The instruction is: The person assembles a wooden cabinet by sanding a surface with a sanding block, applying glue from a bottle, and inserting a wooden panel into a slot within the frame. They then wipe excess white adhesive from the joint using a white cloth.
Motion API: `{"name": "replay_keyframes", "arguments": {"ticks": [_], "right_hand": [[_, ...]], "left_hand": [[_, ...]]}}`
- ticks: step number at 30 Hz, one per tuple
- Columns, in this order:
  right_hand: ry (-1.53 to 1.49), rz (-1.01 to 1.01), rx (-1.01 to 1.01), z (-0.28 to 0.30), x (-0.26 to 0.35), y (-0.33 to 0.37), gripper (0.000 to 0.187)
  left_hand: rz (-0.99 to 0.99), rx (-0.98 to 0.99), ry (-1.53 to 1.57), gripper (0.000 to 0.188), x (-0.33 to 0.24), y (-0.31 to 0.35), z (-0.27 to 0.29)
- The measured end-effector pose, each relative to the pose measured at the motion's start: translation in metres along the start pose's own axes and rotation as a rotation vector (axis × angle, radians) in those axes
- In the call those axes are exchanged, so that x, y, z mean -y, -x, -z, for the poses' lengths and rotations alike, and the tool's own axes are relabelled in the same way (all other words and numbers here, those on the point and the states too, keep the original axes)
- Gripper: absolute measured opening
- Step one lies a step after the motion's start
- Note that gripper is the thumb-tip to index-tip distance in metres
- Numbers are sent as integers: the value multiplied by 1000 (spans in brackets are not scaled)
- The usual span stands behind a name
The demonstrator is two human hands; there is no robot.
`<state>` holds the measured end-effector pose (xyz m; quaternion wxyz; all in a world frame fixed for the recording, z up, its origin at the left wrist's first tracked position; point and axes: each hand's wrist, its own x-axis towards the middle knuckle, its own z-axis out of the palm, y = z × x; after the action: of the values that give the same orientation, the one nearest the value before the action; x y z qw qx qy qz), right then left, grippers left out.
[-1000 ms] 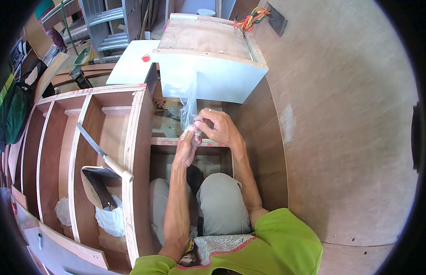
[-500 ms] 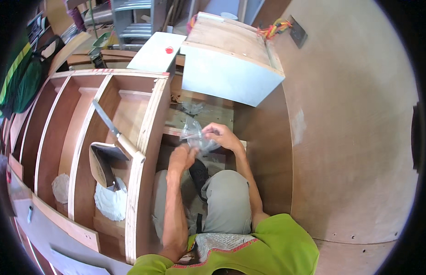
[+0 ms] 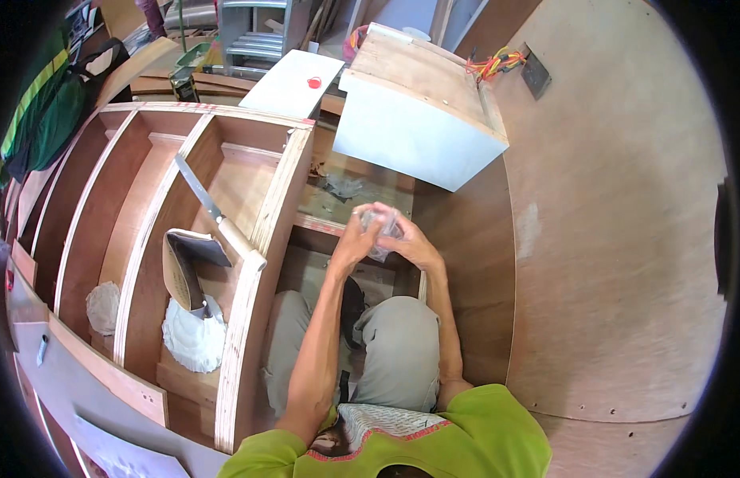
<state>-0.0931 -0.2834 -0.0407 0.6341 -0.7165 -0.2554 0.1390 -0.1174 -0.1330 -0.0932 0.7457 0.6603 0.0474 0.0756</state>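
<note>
A crumpled piece of clear plastic film [image 3: 386,226], perhaps a bag, is bunched between my two hands above my knees. My left hand [image 3: 356,241] closes on it from the left, fingers bent round it. From the right, my right hand [image 3: 416,244] grips the same plastic, its thumb and fingers curled in. The two hands nearly meet, and part of the film is hidden behind the fingers. Beyond them, more crumpled clear plastic [image 3: 342,186] lies on the wooden boards.
To my left stands an open wooden shelf frame [image 3: 262,227]. A long straight blade with a wooden handle [image 3: 241,243] rests across it, above a folded brown piece [image 3: 179,267] and a white round patch [image 3: 193,338]. A white-faced box [image 3: 418,143] stands ahead; a wooden panel [image 3: 609,239] rises right.
My hands have come together, gathering the spread plastic into a smaller bundle. My left hand has moved up and right. The whole view has shifted slightly.
</note>
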Motion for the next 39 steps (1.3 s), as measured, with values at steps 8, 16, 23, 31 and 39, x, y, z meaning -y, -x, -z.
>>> {"name": "replay_keyframes", "arguments": {"ticks": [8, 16, 23, 31, 39], "right_hand": [[698, -75, -603, 88, -117, -33, 73], [901, -251, -498, 24, -171, -18, 47], [881, -360, -493, 20, -153, -21, 37], [874, -371, -517, 12, -148, -24, 34], [880, -483, -511, 18, -148, -21, 32]], "left_hand": [[-222, -275, -66, 53, -82, -111, 3], [-432, -325, -184, 50, -67, -189, 20], [-504, -307, -297, 46, -73, -170, 24], [-531, -335, -161, 50, -70, -189, 18], [-210, -179, 402, 46, -93, -184, 15]]}}
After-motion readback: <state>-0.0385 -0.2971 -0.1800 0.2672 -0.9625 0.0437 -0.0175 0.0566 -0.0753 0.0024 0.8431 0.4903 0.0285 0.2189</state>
